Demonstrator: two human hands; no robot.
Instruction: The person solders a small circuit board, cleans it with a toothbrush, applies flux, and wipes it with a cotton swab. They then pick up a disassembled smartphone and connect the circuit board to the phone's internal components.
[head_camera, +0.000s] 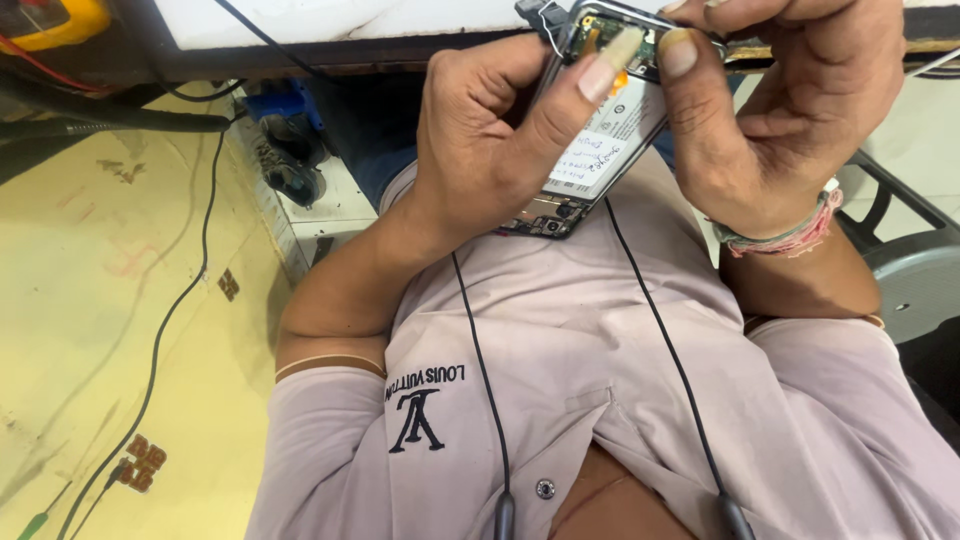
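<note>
Yellow floor below, both hands (640, 120) grip an opened phone (600, 140) (back removed).

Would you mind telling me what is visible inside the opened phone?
Inside the opened phone: a white-labelled battery and circuit boards at both ends. The left hand and right hand cover its edges.

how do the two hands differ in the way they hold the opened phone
The left hand wraps the opened phone from the side, thumb stretched up across its exposed back; the right hand comes over the top end, thumb tip pressed near the circuit board. The right wrist wears a pink-and-green thread band; the left wrist is bare. Both hands grip the same phone, close above the shirt.
</note>
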